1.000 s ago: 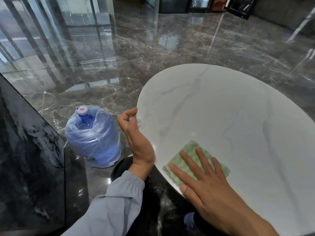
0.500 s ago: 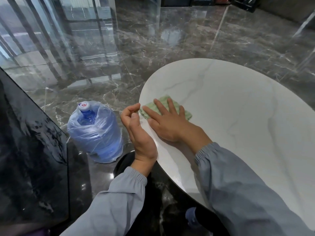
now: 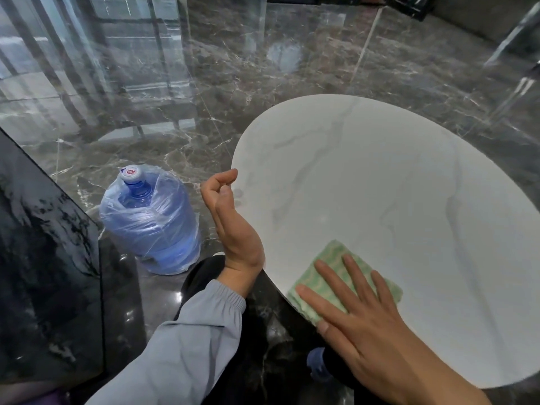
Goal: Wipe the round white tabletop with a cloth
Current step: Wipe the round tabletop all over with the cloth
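- Tabletop [image 3: 394,200]: round, white, faint grey veining; serves as landmark for all entries below. Bare apart from one cloth.
- Cloth [image 3: 336,258]: green, patterned, folded flat; lies on tabletop at near-left rim, one corner reaching the very edge.
- Right hand [image 3: 362,317]: palm down on cloth, fingers [image 3: 330,276] spread and straight, pressing rather than gripping; nothing clenched. Heel of hand on bare tabletop just behind cloth.
- Left hand [image 3: 233,229]: at left rim of tabletop, edge-on, fingers loosely curled, thumb near forefinger; holds nothing. Contact with rim likely but not certain.
- Sleeve [image 3: 190,331]: grey, elastic cuff, on left arm, below and left of tabletop.
- Water jug [image 3: 152,220]: blue, wrapped in clear plastic, upright on floor, left of tabletop, apart from it.
- Floor [image 3: 292,68]: dark glossy marble, all round tabletop.
- Step in hand, judged: wiping stroke along near-left rim.
- Method, advised: keep palm flat and pressure even so cloth slides with hand, not under it; overlap passes; run strokes from rim inward toward centre, then across to far side, which looks unreached from here.
- Caution: cloth corner at edge may slip off; hold fingers over that corner. Left hand useful for steadying tabletop against push.
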A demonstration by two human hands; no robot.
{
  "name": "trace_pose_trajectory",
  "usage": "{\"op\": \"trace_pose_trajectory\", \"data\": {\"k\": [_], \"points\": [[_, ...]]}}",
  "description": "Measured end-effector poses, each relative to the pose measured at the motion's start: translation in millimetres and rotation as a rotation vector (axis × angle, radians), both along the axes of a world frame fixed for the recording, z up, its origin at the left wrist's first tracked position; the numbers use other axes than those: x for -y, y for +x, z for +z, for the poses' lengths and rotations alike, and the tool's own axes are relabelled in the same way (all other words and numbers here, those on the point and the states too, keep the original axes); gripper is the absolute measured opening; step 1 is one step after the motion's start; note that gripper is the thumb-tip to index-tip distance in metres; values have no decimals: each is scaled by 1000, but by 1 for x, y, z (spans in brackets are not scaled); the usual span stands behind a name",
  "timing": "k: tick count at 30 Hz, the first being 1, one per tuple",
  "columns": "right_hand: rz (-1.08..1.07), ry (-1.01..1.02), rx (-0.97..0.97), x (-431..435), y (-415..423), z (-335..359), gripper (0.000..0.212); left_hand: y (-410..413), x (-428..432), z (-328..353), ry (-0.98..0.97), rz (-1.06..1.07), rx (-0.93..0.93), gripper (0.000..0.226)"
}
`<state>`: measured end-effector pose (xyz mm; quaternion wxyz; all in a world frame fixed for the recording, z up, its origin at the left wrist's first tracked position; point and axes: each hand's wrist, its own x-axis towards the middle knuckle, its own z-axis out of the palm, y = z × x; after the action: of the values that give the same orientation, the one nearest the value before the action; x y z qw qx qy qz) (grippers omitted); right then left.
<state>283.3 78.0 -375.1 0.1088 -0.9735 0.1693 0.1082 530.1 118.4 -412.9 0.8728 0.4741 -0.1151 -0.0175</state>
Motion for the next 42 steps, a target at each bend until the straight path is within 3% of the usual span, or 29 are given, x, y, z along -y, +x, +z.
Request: {"op": "trace_pose_trajectory", "data": {"k": [10,22,28,32,37,42], "points": [[-102,14,77,23,136,-9,57,0,-1,2,-44,-33,-18,27],[12,-37,113,-18,9,-10,53,1,-3,3,-79,5,-54,31],[-85,7,99,-1,88,-15,53,3,-10,16,-156,-61,-137,38],[-65,-23,79,11,144,-11,53,8,-18,23,-169,-119,-204,28],[-26,-5,110,-4,86,-10,52,8,-22,21,-163,-176,-190,41],[-19,-62,89,-30,1,-4,61,1,-19,4,-103,-175,-112,36]]}}
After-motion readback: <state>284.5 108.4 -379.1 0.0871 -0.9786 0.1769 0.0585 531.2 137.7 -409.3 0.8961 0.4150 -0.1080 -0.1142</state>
